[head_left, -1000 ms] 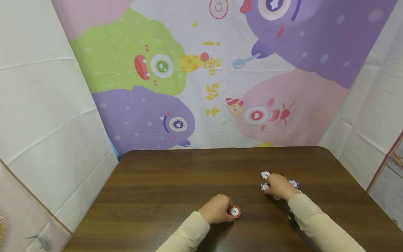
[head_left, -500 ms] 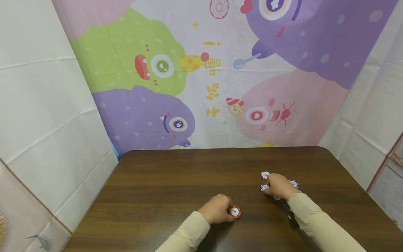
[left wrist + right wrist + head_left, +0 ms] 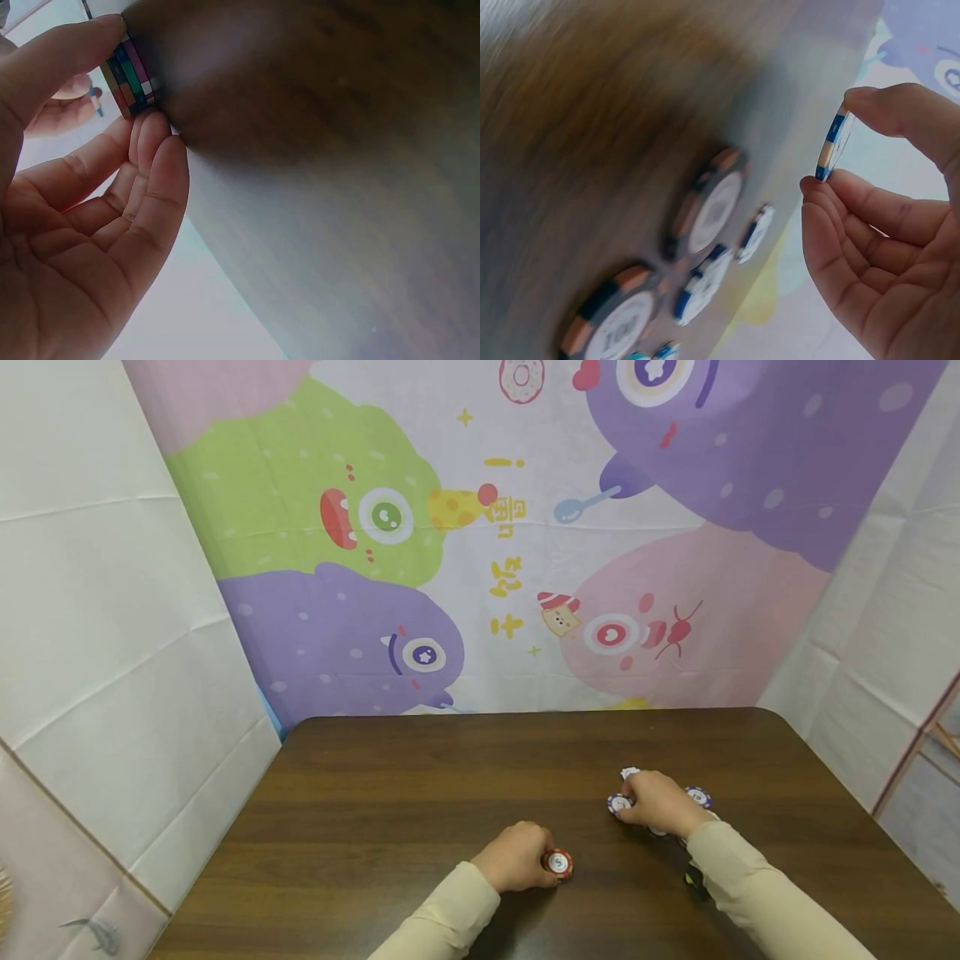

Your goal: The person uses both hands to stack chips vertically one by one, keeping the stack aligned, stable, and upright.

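Dark wooden bench (image 3: 420,777) before a cartoon-monster backdrop (image 3: 495,535). Left hand (image 3: 516,858), fingers curled round a short stack of chips (image 3: 558,864) standing on the bench near its front edge. Right hand (image 3: 660,802), thumb and fingertips pinching one blue-and-white chip (image 3: 832,144) lifted clear of the bench. Loose chips (image 3: 705,214) lie flat beside it.

In the right wrist view the dark wooden table (image 3: 592,97) is smeared by blur, and the brown-edged round chips (image 3: 705,206) lying on it (their printed numbers included) cannot be read; one is cut off at the lower edge.
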`<state>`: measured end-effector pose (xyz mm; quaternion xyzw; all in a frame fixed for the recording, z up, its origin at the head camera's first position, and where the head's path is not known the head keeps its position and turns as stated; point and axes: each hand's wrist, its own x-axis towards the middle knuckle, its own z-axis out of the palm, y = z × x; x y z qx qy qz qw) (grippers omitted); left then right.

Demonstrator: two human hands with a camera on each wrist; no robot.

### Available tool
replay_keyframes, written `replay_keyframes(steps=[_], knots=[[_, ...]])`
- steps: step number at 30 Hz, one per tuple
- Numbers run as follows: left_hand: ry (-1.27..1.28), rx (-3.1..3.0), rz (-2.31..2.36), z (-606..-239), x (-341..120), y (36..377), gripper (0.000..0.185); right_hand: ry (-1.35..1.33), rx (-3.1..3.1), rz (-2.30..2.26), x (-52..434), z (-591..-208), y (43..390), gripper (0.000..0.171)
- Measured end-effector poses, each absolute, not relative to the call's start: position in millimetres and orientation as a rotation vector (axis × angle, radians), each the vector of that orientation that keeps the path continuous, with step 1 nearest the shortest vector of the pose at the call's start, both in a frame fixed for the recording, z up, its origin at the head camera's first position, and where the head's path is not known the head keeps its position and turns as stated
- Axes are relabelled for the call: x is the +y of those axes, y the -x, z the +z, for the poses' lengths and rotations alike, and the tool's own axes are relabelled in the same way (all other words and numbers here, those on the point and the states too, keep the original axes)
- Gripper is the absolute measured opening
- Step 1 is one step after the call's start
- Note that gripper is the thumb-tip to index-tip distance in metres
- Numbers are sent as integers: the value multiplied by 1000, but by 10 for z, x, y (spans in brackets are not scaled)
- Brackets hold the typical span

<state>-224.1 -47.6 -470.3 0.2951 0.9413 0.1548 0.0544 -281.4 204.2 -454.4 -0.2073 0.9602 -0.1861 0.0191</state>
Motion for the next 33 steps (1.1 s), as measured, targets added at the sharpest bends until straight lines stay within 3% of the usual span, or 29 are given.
replay_keyframes(steps=[21, 33], knots=[[-900, 2859, 501, -4695, -473, 2248, 20, 957, 2960, -707, 1645, -4450, 2532, 28], [-890, 2846, 544, -4693, -478, 2233, 25, 1094, 2792, -740, 1415, -4526, 2358, 23]])
